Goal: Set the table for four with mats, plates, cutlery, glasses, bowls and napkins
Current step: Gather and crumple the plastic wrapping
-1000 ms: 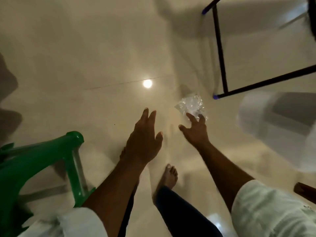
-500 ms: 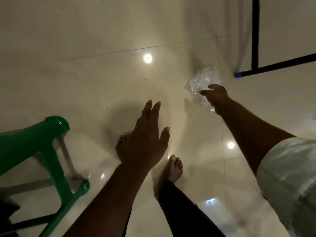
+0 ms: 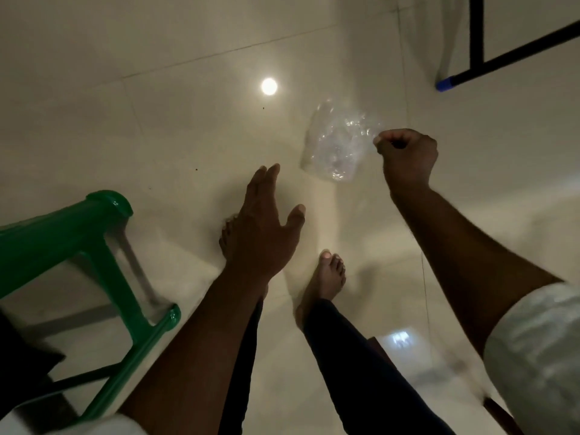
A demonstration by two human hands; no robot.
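Here we are pinching a clear plastic bag (image 3: pixel 337 146) at its upper edge with our right hand (image 3: pixel 406 153), fingers curled tight on the film, so the bag is hanging over the pale floor (image 3: pixel 157 120) ahead of our bare feet. Our left hand (image 3: pixel 263 227) is hovering open, fingers loosely together, thumb out, holding nothing. We are judging the bag to be very light, limp and crinkly, likely slippery, so a bunched pinch near the edge is suiting it better than a flat palm. What is inside, if anything, we cannot tell. A green chair (image 3: pixel 62 243) is standing at our left.
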